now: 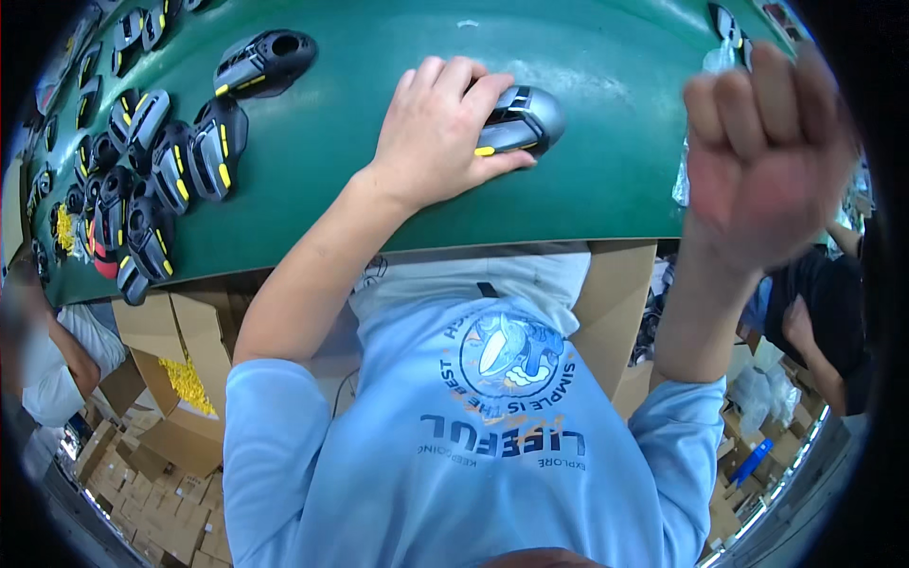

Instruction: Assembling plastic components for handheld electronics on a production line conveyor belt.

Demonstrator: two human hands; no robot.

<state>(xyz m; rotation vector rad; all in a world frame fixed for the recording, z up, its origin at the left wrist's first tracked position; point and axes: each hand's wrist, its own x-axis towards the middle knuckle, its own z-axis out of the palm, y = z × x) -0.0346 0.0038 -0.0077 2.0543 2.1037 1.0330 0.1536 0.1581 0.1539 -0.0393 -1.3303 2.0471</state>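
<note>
**On green belt: hand over grey housing**

Left hand (437, 128) cups the grey-black plastic housing (523, 120) lying mid-belt (606, 180). Looks light, rigid, glossy (likely slippery): best gripped across its sides. Right hand (762, 151) raised, clenched, holding nothing visible. More housings (156, 175) piled at left.

Bright, even light from above, with a soft white shine on the green table (587, 142). Small dark shadow under the left hand (437, 128). Right hand (769, 156) raised close to the camera, big and blurry. Straight edges bent into curves near the rim. Black corners all around the round picture. Boxes (170, 407) at the bottom a bit dimmer and fuzzy.
</note>
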